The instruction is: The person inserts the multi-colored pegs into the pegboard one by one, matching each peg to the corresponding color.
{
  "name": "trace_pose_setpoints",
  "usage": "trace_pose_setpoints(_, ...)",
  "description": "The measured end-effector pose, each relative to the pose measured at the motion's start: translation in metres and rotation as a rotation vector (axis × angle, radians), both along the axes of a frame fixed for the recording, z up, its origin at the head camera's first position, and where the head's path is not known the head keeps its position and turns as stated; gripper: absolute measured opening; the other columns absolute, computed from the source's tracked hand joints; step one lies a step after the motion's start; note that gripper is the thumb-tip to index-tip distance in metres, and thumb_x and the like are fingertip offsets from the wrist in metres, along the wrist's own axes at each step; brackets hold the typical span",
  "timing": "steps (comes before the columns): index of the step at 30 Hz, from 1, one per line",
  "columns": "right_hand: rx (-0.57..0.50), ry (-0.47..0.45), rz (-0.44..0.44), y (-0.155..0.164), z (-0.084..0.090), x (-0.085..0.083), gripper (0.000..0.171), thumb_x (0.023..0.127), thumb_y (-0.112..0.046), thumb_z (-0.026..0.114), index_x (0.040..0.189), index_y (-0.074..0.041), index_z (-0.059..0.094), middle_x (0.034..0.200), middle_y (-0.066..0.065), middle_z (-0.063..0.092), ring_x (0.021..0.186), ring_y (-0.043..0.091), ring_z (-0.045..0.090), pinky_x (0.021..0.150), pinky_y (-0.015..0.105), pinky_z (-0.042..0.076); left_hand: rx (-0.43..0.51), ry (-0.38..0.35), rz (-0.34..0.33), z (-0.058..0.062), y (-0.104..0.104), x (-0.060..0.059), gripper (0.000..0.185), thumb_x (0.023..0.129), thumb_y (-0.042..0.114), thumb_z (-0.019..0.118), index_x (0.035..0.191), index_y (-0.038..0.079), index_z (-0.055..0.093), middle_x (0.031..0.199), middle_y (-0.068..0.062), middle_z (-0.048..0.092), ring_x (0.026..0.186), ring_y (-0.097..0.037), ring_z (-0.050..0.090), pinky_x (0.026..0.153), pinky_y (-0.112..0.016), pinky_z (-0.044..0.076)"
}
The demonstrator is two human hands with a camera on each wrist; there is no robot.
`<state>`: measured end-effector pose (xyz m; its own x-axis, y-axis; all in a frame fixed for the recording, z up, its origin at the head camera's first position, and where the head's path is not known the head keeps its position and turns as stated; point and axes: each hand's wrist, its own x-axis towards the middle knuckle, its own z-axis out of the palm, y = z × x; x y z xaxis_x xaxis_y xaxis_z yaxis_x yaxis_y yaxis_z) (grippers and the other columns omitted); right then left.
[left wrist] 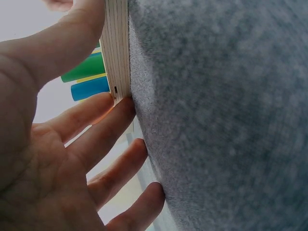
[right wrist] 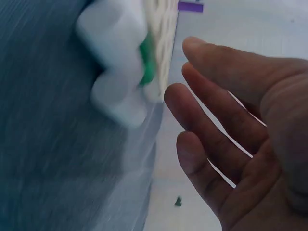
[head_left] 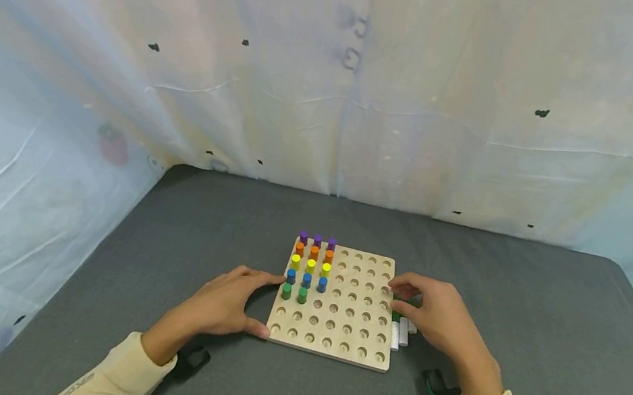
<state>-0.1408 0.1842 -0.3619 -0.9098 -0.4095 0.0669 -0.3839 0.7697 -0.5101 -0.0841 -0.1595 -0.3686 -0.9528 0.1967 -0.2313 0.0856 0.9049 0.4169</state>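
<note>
A square wooden pegboard (head_left: 342,302) lies on the table, its left part filled with short round pegs: purple (head_left: 317,240), orange (head_left: 314,252), yellow (head_left: 311,265) and blue pegs (head_left: 307,281) three to a row, then two green pegs (head_left: 302,296). My left hand (head_left: 226,301) rests at the board's left edge, index fingertip on the side and thumb by the near-left corner. Over the right edge hovers my right hand (head_left: 439,313), its fingers loosely bent with nothing between them. Beside that edge lie white pegs (head_left: 403,333) and a green peg (right wrist: 147,62), partly hidden by the right hand.
The dark grey tabletop (head_left: 214,223) spreads around the board. Pale printed sheeting (head_left: 416,103) hangs behind the table and along the sides. A dark strap (head_left: 440,390) sits at the right wrist, with another strap (head_left: 193,362) at the left.
</note>
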Motion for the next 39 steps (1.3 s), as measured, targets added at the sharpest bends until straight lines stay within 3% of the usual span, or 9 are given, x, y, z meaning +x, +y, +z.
trace_pose_setpoints(6, -0.006, -0.059, 0.016, 0.011, -0.008, -0.005, 0.031, 0.087, -0.019, 0.077, 0.117, -0.018, 0.070, 0.108, -0.001, 0.072, 0.100, 0.020, 0.066, 0.080, 0.041, 0.052, 0.001, 0.000, 0.002, 0.000, -0.001, 0.000, 0.091, 0.068, 0.045, 0.090, 0.148, 0.034, 0.048, 0.146, 0.000, 0.053, 0.135, -0.027, 0.047, 0.102, -0.060, 0.043)
trace_pose_setpoints(13, -0.013, -0.096, 0.009, 0.012, -0.010, -0.011, 0.029, 0.088, -0.019, 0.076, 0.117, -0.019, 0.071, 0.107, 0.001, 0.072, 0.098, 0.020, 0.065, 0.074, 0.034, 0.049, -0.003, -0.008, 0.011, 0.002, 0.001, 0.001, 0.091, 0.068, 0.045, 0.090, 0.148, 0.034, 0.047, 0.148, 0.000, 0.052, 0.136, -0.027, 0.046, 0.103, -0.060, 0.042)
trace_pose_setpoints(19, 0.022, -0.070, -0.023, 0.014, -0.009, -0.016, 0.026, 0.090, -0.017, 0.074, 0.115, -0.018, 0.072, 0.109, 0.005, 0.072, 0.102, 0.026, 0.066, 0.081, 0.045, 0.053, -0.008, -0.005, 0.008, 0.000, 0.001, 0.000, 0.091, 0.068, 0.045, 0.090, 0.148, 0.034, 0.047, 0.148, 0.001, 0.052, 0.136, -0.026, 0.046, 0.104, -0.060, 0.042)
trace_pose_setpoints(24, 0.038, -0.032, 0.023, 0.017, -0.009, -0.018, 0.027, 0.090, -0.010, 0.072, 0.116, -0.018, 0.072, 0.117, 0.008, 0.072, 0.113, 0.032, 0.065, 0.092, 0.055, 0.050, 0.003, -0.002, 0.002, 0.000, 0.001, 0.000, 0.091, 0.068, 0.045, 0.090, 0.148, 0.034, 0.047, 0.148, 0.000, 0.053, 0.136, -0.027, 0.046, 0.103, -0.061, 0.042)
trace_pose_setpoints(29, 0.074, -0.034, 0.073, 0.019, -0.009, -0.020, 0.028, 0.090, -0.008, 0.072, 0.115, -0.017, 0.072, 0.122, 0.009, 0.071, 0.117, 0.034, 0.064, 0.094, 0.056, 0.050, 0.005, -0.005, 0.005, 0.000, 0.000, 0.000, 0.091, 0.068, 0.045, 0.090, 0.148, 0.034, 0.047, 0.148, -0.001, 0.052, 0.136, -0.027, 0.046, 0.103, -0.061, 0.042)
trace_pose_setpoints(39, 0.130, -0.023, 0.048, 0.021, -0.008, -0.024, 0.024, 0.087, -0.015, 0.076, 0.111, -0.014, 0.074, 0.112, 0.006, 0.074, 0.106, 0.030, 0.067, 0.088, 0.052, 0.052, 0.004, -0.006, 0.005, 0.001, 0.001, 0.001, 0.091, 0.069, 0.044, 0.089, 0.148, 0.034, 0.046, 0.148, 0.000, 0.052, 0.137, -0.027, 0.045, 0.103, -0.061, 0.042)
